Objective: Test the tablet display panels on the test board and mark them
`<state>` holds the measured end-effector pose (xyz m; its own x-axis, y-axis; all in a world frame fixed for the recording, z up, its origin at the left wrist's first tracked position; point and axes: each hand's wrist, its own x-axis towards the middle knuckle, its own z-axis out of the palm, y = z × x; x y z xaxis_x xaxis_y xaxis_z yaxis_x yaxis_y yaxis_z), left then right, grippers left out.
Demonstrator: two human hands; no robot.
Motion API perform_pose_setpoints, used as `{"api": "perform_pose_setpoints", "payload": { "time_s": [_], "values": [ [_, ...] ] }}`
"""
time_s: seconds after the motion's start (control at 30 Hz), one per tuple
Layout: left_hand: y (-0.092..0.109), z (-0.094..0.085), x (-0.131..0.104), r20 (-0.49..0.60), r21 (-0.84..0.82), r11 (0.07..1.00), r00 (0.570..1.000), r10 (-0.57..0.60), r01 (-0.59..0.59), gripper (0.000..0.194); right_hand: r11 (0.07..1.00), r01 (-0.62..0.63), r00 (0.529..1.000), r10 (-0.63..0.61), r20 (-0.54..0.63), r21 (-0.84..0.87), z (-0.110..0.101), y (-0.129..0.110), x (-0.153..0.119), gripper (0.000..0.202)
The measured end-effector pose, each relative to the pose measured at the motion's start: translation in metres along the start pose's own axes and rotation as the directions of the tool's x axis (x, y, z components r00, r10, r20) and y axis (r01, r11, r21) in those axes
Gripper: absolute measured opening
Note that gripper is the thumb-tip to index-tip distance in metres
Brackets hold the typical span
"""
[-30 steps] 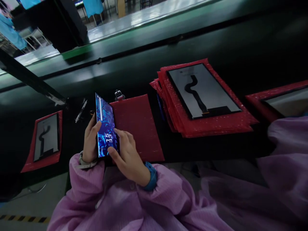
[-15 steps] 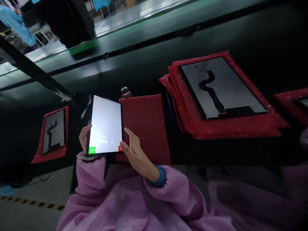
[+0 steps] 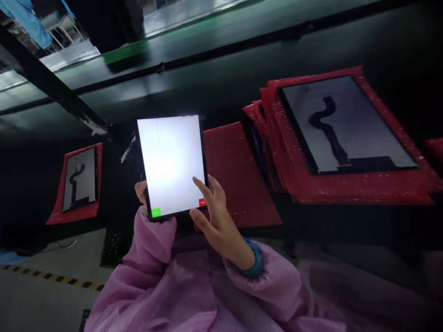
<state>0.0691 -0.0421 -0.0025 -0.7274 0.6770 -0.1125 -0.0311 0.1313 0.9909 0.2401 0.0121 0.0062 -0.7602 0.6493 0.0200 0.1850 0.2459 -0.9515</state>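
Note:
A lit tablet [image 3: 173,161] shows a white screen, with a green box at its lower left corner and a red one at its lower right. My left hand [image 3: 140,191] grips its left edge; most of those fingers are hidden behind it. Over the lower right of the screen is my right hand [image 3: 219,216], fingers apart, the index fingertip at the glass and the thumb near the red box. Whether the fingertip touches the glass I cannot tell. Beneath and to the right of the tablet lies a red bubble-wrap sheet [image 3: 242,180] on the dark bench.
To the right, a display panel [image 3: 374,124] with a dark ribbon cable tops a stack of red bubble bags [image 3: 287,180]. Another such panel [image 3: 89,170] rests on a red bag [image 3: 72,216] at the left. A pen-like object [image 3: 128,150] lies behind my left hand.
The tablet has turned to face me more squarely and come to the right in view. My right index finger has moved from beside its edge to over the screen.

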Motion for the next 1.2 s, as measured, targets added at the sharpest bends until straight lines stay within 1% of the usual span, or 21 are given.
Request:
{"api": "perform_pose_setpoints", "payload": {
  "time_s": [0.03, 0.1, 0.13, 0.2, 0.3, 0.37, 0.4, 0.47, 0.53, 0.6, 0.63, 0.67, 0.73, 0.83, 0.9, 0.93, 1.0, 1.1, 1.13, 1.17, 1.2],
  "values": [
    [0.001, 0.003, 0.000, -0.003, -0.138, 0.990, 1.000, 0.013, -0.013, 0.088, 0.999, 0.020, 1.000, -0.020, -0.008, -0.033, 0.001, 0.000, -0.002, 0.071],
    [0.003, 0.008, -0.001, -0.001, -0.390, 0.921, 1.000, 0.020, -0.019, 0.077, 0.994, 0.050, 0.998, -0.053, -0.023, -0.096, 0.004, -0.001, -0.005, 0.071],
    [0.004, 0.009, -0.001, 0.009, -0.467, 0.884, 1.000, 0.016, -0.010, 0.072, 0.990, 0.057, 0.997, -0.061, -0.035, -0.126, 0.007, -0.001, -0.005, 0.070],
    [0.006, 0.010, -0.003, 0.002, -0.558, 0.830, 1.000, 0.003, -0.002, 0.065, 0.980, 0.053, 0.996, -0.067, -0.065, -0.191, 0.013, -0.001, -0.005, 0.068],
    [0.008, 0.009, -0.006, -0.009, -0.584, 0.811, 0.999, -0.037, 0.025, 0.063, 0.963, 0.050, 0.992, -0.078, -0.096, -0.264, 0.014, 0.000, -0.004, 0.065],
    [0.008, 0.008, -0.007, -0.016, -0.589, 0.806, 0.996, -0.090, 0.063, 0.063, 0.963, 0.090, 0.990, -0.115, -0.086, -0.255, 0.005, 0.002, -0.005, 0.064],
    [0.008, 0.007, -0.007, -0.023, -0.596, 0.798, 0.991, -0.129, 0.090, 0.062, 0.965, 0.110, 0.988, -0.133, -0.084, -0.237, -0.003, 0.005, -0.006, 0.064],
    [0.008, 0.006, -0.007, -0.073, -0.607, 0.786, 0.976, -0.204, 0.119, 0.059, 0.966, 0.116, 0.984, -0.144, -0.108, -0.229, -0.023, 0.016, -0.011, 0.062],
    [0.010, 0.005, -0.007, -0.131, -0.593, 0.796, 0.961, -0.242, 0.120, 0.059, 0.951, 0.062, 0.981, -0.114, -0.159, -0.303, -0.044, 0.032, -0.016, 0.058],
    [0.014, 0.004, -0.005, -0.144, -0.567, 0.816, 0.962, -0.234, 0.114, 0.062, 0.901, -0.020, 0.977, -0.075, -0.200, -0.433, -0.059, 0.052, -0.021, 0.058],
    [0.017, 0.003, -0.004, -0.137, -0.555, 0.825, 0.966, -0.219, 0.109, 0.062, 0.867, -0.049, 0.976, -0.064, -0.207, -0.496, -0.062, 0.060, -0.024, 0.061],
    [0.020, 0.003, -0.002, -0.123, -0.543, 0.833, 0.971, -0.204, 0.106, 0.061, 0.832, -0.067, 0.977, -0.057, -0.205, -0.551, -0.062, 0.067, -0.026, 0.065],
    [0.024, 0.001, 0.004, -0.111, -0.517, 0.853, 0.982, -0.154, 0.075, 0.060, 0.769, -0.074, 0.981, -0.059, -0.186, -0.635, -0.051, 0.074, -0.030, 0.070],
    [0.025, -0.003, 0.014, -0.096, -0.486, 0.874, 0.994, -0.050, -0.003, 0.058, 0.708, -0.076, 0.984, -0.062, -0.169, -0.702, -0.022, 0.069, -0.034, 0.069],
    [0.022, -0.005, 0.019, -0.058, -0.470, 0.882, 0.998, -0.012, -0.017, 0.059, 0.701, -0.083, 0.983, -0.059, -0.174, -0.708, -0.006, 0.063, -0.035, 0.065],
    [0.021, -0.005, 0.020, -0.049, -0.460, 0.888, 0.999, -0.013, -0.011, 0.060, 0.712, -0.078, 0.982, -0.066, -0.177, -0.698, -0.003, 0.061, -0.035, 0.063],
    [0.019, -0.004, 0.018, -0.060, -0.442, 0.897, 0.997, -0.047, 0.016, 0.063, 0.767, -0.051, 0.977, -0.095, -0.192, -0.640, -0.006, 0.056, -0.036, 0.060],
    [0.019, -0.002, 0.010, -0.111, -0.455, 0.888, 0.985, -0.131, 0.067, 0.063, 0.874, -0.023, 0.948, -0.134, -0.287, -0.485, -0.027, 0.038, -0.031, 0.064],
    [0.020, -0.001, 0.007, -0.118, -0.459, 0.885, 0.981, -0.154, 0.084, 0.063, 0.887, -0.005, 0.930, -0.165, -0.328, -0.462, -0.033, 0.029, -0.027, 0.069],
    [0.020, 0.000, 0.004, -0.113, -0.456, 0.884, 0.979, -0.169, 0.100, 0.063, 0.881, 0.031, 0.908, -0.222, -0.354, -0.473, -0.037, 0.018, -0.021, 0.075],
    [0.020, 0.001, 0.002, -0.095, -0.437, 0.892, 0.981, -0.172, 0.114, 0.066, 0.854, 0.093, 0.883, -0.309, -0.354, -0.512, -0.039, 0.005, -0.013, 0.082]
  ]
}}
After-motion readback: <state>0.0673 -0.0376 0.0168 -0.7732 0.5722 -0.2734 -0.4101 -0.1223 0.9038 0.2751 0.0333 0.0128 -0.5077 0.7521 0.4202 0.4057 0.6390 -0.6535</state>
